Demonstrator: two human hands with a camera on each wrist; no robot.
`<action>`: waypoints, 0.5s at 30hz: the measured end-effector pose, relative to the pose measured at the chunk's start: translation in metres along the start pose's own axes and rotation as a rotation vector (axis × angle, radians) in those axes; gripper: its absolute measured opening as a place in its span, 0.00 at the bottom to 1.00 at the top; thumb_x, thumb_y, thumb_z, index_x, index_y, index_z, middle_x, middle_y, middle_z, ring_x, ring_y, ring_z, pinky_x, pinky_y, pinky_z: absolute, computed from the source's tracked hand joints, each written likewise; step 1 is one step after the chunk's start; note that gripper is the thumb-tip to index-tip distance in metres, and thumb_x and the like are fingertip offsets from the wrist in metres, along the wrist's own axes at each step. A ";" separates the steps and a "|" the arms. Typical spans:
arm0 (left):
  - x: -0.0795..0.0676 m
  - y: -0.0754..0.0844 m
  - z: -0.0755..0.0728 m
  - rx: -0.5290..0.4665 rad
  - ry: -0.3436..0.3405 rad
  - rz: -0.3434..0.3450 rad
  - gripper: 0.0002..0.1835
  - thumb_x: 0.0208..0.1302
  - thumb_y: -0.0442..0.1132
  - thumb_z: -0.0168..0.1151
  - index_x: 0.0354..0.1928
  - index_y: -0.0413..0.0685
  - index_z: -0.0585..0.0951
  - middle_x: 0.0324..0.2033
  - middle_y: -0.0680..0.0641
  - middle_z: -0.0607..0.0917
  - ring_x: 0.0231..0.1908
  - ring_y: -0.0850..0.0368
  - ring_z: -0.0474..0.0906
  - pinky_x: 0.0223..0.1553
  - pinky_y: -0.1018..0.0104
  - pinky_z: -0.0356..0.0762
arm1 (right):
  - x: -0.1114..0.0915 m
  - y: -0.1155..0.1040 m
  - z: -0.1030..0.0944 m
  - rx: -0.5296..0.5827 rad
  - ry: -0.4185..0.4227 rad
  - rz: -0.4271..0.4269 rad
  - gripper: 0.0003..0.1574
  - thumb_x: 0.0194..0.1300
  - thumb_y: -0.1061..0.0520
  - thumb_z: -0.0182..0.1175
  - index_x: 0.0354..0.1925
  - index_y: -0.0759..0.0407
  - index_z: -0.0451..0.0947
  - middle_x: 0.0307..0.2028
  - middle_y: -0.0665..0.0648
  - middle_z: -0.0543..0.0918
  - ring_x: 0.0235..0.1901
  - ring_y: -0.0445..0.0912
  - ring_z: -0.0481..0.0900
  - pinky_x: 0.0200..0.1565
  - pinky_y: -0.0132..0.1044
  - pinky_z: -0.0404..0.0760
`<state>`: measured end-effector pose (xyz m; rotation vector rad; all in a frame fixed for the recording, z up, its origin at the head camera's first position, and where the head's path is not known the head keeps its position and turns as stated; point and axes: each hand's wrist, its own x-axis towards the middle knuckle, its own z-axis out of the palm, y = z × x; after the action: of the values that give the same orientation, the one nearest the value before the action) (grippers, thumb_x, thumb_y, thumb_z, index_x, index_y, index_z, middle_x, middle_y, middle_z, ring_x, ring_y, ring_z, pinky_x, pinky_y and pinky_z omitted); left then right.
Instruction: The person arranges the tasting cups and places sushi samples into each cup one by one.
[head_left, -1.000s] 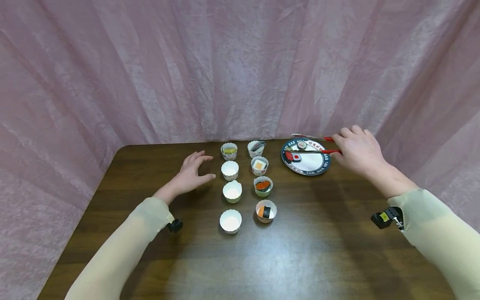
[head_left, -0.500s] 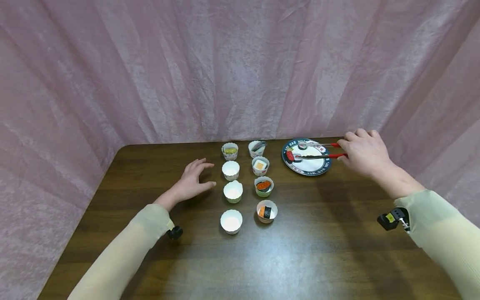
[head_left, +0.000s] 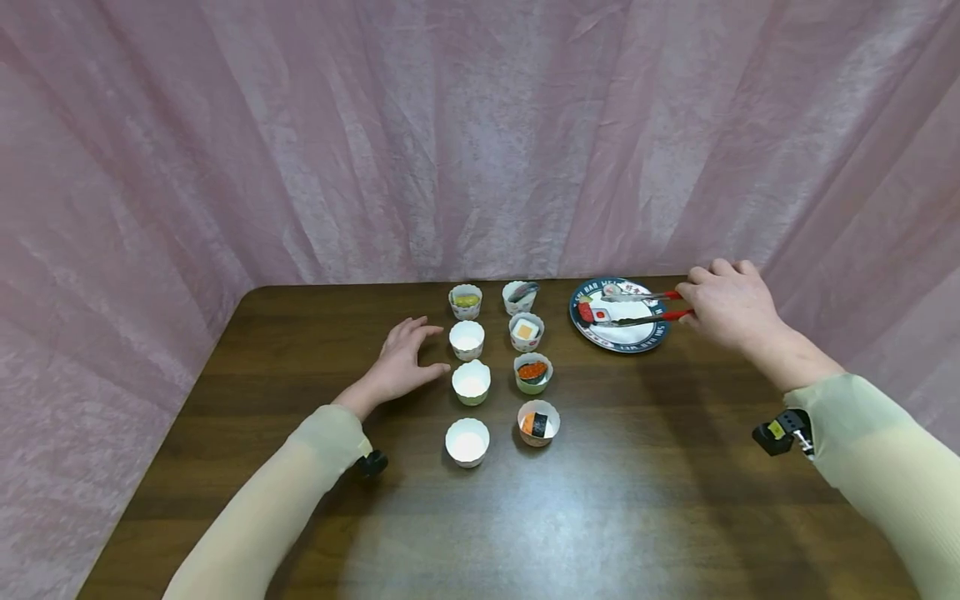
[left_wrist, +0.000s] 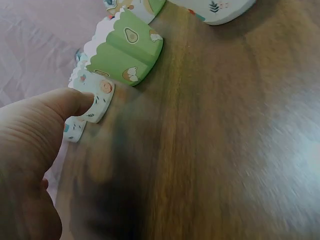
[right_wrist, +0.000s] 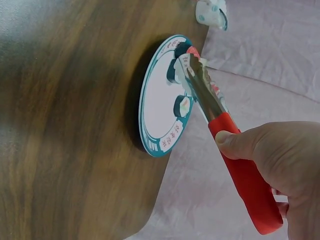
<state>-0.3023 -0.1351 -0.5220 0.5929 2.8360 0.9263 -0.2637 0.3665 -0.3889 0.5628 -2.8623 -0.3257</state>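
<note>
My right hand [head_left: 726,304] grips tongs [right_wrist: 245,175] by their red handles, thumb along one arm. Their metal arms reach left over a round white plate [head_left: 630,337] with a dark teal rim. Three toy sushi pieces lie there: a red-topped piece [head_left: 586,312], a white piece with a red centre [head_left: 601,315] and a small roll [head_left: 611,290]. The tongs' tips are spread and overlap the white piece in the head view. My left hand [head_left: 401,364] holds nothing; its fingers and thumb are apart, close left of a white cup [head_left: 467,340] and a green cup [left_wrist: 127,50].
Paper cups stand in two columns mid-table. Four hold toy sushi on the right: silver [head_left: 521,293], yellow-and-white [head_left: 525,331], orange roe [head_left: 532,372], orange-and-black [head_left: 537,424]. A yellow-green piece [head_left: 467,301] sits in the far left cup. Another white cup [head_left: 467,442] is nearest. Pink curtains [head_left: 450,150] hang behind.
The tongs have shifted slightly toward me over the plate, and their arms have drawn closer together. My left hand has moved a little right, toward the cups. The head view has turned slightly.
</note>
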 end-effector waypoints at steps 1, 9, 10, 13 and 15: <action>0.003 0.000 0.002 0.000 0.000 -0.004 0.40 0.64 0.58 0.70 0.74 0.52 0.68 0.79 0.40 0.53 0.78 0.36 0.38 0.72 0.31 0.37 | 0.000 0.000 0.000 -0.002 -0.001 -0.001 0.24 0.54 0.52 0.77 0.46 0.62 0.84 0.38 0.60 0.80 0.44 0.62 0.72 0.43 0.59 0.67; 0.023 -0.002 0.015 0.005 -0.012 -0.030 0.42 0.61 0.60 0.72 0.73 0.54 0.69 0.79 0.40 0.52 0.78 0.37 0.36 0.72 0.32 0.37 | 0.005 0.001 0.000 -0.028 -0.004 -0.029 0.19 0.53 0.52 0.77 0.41 0.58 0.85 0.35 0.57 0.78 0.40 0.61 0.72 0.41 0.58 0.67; 0.024 -0.002 0.015 0.001 -0.015 -0.033 0.42 0.61 0.60 0.72 0.73 0.54 0.69 0.79 0.40 0.51 0.78 0.37 0.35 0.72 0.32 0.37 | 0.006 0.002 0.000 -0.030 -0.008 -0.030 0.19 0.54 0.51 0.77 0.42 0.58 0.85 0.35 0.57 0.78 0.40 0.60 0.72 0.41 0.57 0.68; 0.026 0.001 0.017 0.006 -0.019 -0.043 0.42 0.61 0.60 0.72 0.73 0.53 0.69 0.80 0.41 0.50 0.78 0.38 0.34 0.73 0.33 0.36 | 0.011 0.001 -0.002 -0.036 -0.032 -0.030 0.20 0.54 0.51 0.78 0.43 0.58 0.86 0.35 0.57 0.79 0.41 0.61 0.73 0.42 0.58 0.68; 0.027 0.003 0.018 0.009 -0.016 -0.051 0.43 0.61 0.60 0.72 0.73 0.53 0.69 0.80 0.41 0.49 0.78 0.38 0.34 0.73 0.34 0.34 | 0.013 0.002 -0.003 -0.042 -0.056 -0.031 0.22 0.54 0.50 0.78 0.44 0.59 0.86 0.36 0.58 0.79 0.41 0.61 0.73 0.43 0.58 0.69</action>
<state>-0.3228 -0.1125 -0.5338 0.5237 2.8281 0.8966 -0.2755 0.3623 -0.3836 0.5994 -2.8952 -0.4115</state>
